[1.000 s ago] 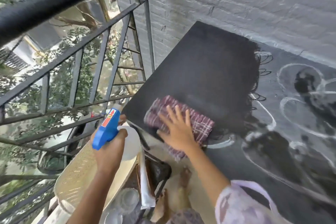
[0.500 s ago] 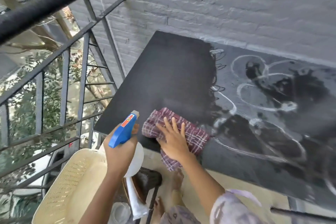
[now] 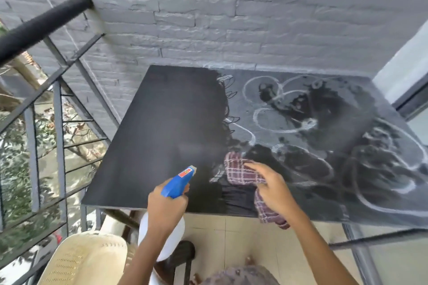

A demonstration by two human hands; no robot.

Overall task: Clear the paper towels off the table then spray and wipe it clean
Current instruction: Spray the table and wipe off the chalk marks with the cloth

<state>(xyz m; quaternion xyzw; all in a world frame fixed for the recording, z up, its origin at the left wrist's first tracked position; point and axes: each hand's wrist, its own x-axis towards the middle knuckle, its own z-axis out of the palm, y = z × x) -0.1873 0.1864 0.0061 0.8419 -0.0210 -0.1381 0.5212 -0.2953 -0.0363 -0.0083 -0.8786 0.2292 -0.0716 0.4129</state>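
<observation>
A black table (image 3: 162, 127) stands against a grey brick wall. Its left half is dark and wiped, while its right half carries whitish smears and rings. My right hand (image 3: 274, 188) grips a maroon plaid cloth (image 3: 240, 171) near the table's front edge, at the border of the dark and smeared areas; part of the cloth hangs over the edge. My left hand (image 3: 165, 209) holds a white spray bottle (image 3: 162, 238) with a blue trigger head (image 3: 179, 181), its nozzle pointing over the front of the table. No paper towels are visible.
A black metal railing (image 3: 46, 90) with trees behind it runs along the left. A cream plastic chair (image 3: 83, 259) stands at the lower left. Tiled floor shows under the table, and a window frame (image 3: 410, 99) is at the far right.
The view has swung to the right, showing more of the smeared half. My right hand has slid the cloth rightward to the smeared area. The spray bottle has come up over the table's front edge.
</observation>
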